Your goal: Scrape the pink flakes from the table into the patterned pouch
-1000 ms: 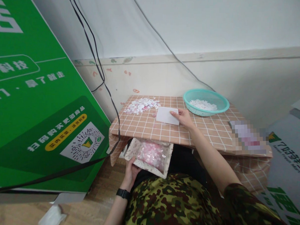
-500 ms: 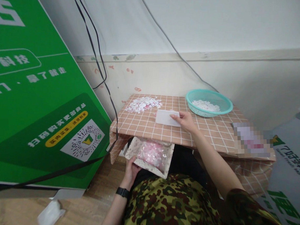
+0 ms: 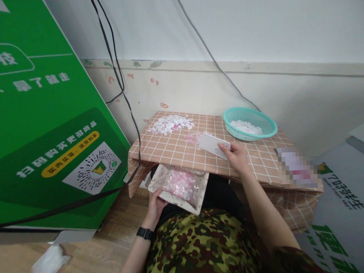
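Note:
My left hand (image 3: 157,205) grips the near left edge of a speckled tray (image 3: 199,201), just below the table's front edge. Pink and white pieces (image 3: 180,184) lie in the tray, shiny as if under clear film. In my right hand (image 3: 236,156) is a flat white card (image 3: 213,144), tilted just over the tabletop. A small cluster of pink pieces (image 3: 193,138) lies at the card's left end, partly covered by it. Farther back on the left sits a pile of white and pink pieces (image 3: 171,124).
A turquoise basket (image 3: 269,127) with white pieces stands at the table's back right. A blurred-out flat item (image 3: 298,168) lies at the right edge. The checked cloth (image 3: 158,147) covers the table. A green sign board (image 3: 58,113) and black cables (image 3: 115,67) are on the left.
My right hand has moved the card right and toward me, turning it, so the pink pieces now show. My left hand still holds the tray in place. The view has shifted slightly.

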Demonstrator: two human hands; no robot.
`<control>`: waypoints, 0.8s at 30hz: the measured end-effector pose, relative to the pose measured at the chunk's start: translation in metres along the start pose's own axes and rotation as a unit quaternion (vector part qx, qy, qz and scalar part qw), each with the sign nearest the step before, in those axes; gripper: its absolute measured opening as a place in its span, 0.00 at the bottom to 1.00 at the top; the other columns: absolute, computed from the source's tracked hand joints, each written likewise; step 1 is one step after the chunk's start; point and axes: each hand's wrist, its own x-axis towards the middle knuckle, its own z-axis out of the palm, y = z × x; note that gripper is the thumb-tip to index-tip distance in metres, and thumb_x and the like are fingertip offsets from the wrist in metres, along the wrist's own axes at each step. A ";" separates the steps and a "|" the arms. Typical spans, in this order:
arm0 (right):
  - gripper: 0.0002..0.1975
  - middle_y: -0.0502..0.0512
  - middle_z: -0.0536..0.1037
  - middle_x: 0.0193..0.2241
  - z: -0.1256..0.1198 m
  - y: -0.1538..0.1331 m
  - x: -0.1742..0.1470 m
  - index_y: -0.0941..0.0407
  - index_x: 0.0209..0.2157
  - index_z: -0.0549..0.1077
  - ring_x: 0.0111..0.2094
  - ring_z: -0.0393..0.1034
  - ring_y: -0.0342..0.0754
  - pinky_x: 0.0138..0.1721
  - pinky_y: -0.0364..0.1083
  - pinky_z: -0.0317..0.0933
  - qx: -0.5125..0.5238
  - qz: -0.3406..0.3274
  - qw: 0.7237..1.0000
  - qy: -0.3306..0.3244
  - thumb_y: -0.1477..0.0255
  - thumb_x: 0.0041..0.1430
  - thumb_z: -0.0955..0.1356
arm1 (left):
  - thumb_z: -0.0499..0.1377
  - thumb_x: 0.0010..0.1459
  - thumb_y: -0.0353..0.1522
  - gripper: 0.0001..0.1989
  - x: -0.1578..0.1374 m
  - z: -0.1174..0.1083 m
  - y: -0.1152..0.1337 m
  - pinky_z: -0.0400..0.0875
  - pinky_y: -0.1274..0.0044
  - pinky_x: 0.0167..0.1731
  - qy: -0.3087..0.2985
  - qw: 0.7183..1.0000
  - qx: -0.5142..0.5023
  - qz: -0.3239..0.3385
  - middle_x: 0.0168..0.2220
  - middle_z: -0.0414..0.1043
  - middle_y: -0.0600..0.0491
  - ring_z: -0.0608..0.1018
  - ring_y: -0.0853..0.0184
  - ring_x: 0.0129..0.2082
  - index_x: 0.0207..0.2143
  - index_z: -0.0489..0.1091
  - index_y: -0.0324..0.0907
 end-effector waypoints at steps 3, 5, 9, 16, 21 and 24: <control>0.27 0.50 0.68 0.18 -0.002 -0.003 -0.007 0.57 0.23 0.75 0.22 0.61 0.45 0.25 0.45 0.51 -0.028 -0.005 1.000 0.007 0.48 0.61 0.68 | 0.68 0.53 0.37 0.35 -0.001 0.002 0.000 0.78 0.60 0.45 0.001 1.000 -0.002 0.004 0.60 0.72 0.42 0.75 0.47 0.58 0.63 0.65 0.47; 0.27 0.50 0.69 0.18 -0.001 -0.005 -0.009 0.57 0.23 0.76 0.22 0.62 0.45 0.25 0.45 0.51 -0.035 -0.008 0.999 -0.003 0.48 0.61 0.67 | 0.68 0.53 0.37 0.35 -0.001 0.002 0.000 0.78 0.60 0.45 0.001 1.000 -0.004 0.003 0.59 0.73 0.43 0.75 0.47 0.57 0.63 0.65 0.47; 0.26 0.52 0.72 0.19 0.004 -0.010 -0.010 0.57 0.27 0.79 0.22 0.64 0.46 0.25 0.45 0.53 -0.011 0.008 1.000 -0.016 0.48 0.61 0.68 | 0.68 0.53 0.37 0.35 0.000 0.000 -0.001 0.78 0.61 0.45 0.001 1.000 -0.007 0.000 0.59 0.73 0.42 0.76 0.48 0.57 0.63 0.65 0.46; 0.25 0.54 0.79 0.24 0.011 -0.015 -0.013 0.58 0.33 0.83 0.25 0.69 0.48 0.26 0.45 0.58 0.039 0.010 0.998 -0.046 0.48 0.59 0.69 | 0.68 0.52 0.37 0.36 0.001 -0.001 -0.002 0.78 0.62 0.44 0.009 1.000 -0.010 0.002 0.60 0.72 0.41 0.76 0.48 0.56 0.64 0.64 0.46; 0.25 0.54 0.79 0.24 0.015 -0.010 -0.013 0.57 0.34 0.84 0.25 0.71 0.50 0.27 0.46 0.60 0.044 0.020 0.998 -0.044 0.48 0.59 0.70 | 0.68 0.52 0.37 0.37 0.001 -0.002 -0.002 0.78 0.62 0.42 0.009 1.000 -0.007 0.000 0.60 0.72 0.41 0.77 0.48 0.55 0.64 0.64 0.47; 0.24 0.55 0.82 0.29 0.020 -0.008 -0.010 0.56 0.37 0.84 0.29 0.73 0.52 0.30 0.47 0.63 0.070 0.011 0.994 -0.078 0.49 0.58 0.70 | 0.69 0.52 0.37 0.37 0.002 -0.003 -0.002 0.78 0.61 0.44 0.010 1.000 -0.010 -0.002 0.60 0.72 0.42 0.77 0.48 0.55 0.64 0.64 0.47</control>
